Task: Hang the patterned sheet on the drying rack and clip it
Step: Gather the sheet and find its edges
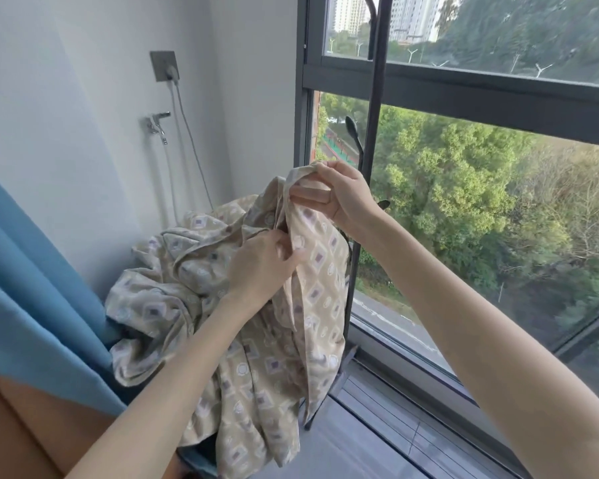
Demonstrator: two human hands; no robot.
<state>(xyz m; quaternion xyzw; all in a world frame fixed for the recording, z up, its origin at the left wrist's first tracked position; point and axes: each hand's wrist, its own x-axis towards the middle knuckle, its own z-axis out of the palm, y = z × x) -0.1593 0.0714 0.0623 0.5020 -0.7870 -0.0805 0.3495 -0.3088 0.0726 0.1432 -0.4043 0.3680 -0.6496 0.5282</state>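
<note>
The patterned sheet [242,357] fills the centre and lower middle of the frame. It is a soft, crumpled beige cotton printed with pale circles and small purple-centred diamonds, bunched in deep folds and trailing down towards the grey tiled floor [377,444]. The right hand [339,197], just above centre, pinches a raised edge of the cloth between thumb and curled fingers [308,198]. The left hand [256,271], lower and slightly left, grips a gathered fold below it. Just behind the cloth stands the drying rack [372,140], a slim black metal pole with rounded hook arms, against the dark-framed window [464,88]. A smooth blue curtain [32,305] hangs at lower left. On the white wall at upper left are a chrome tap [156,124] and a grey socket plate [164,65] with a white cable.
</note>
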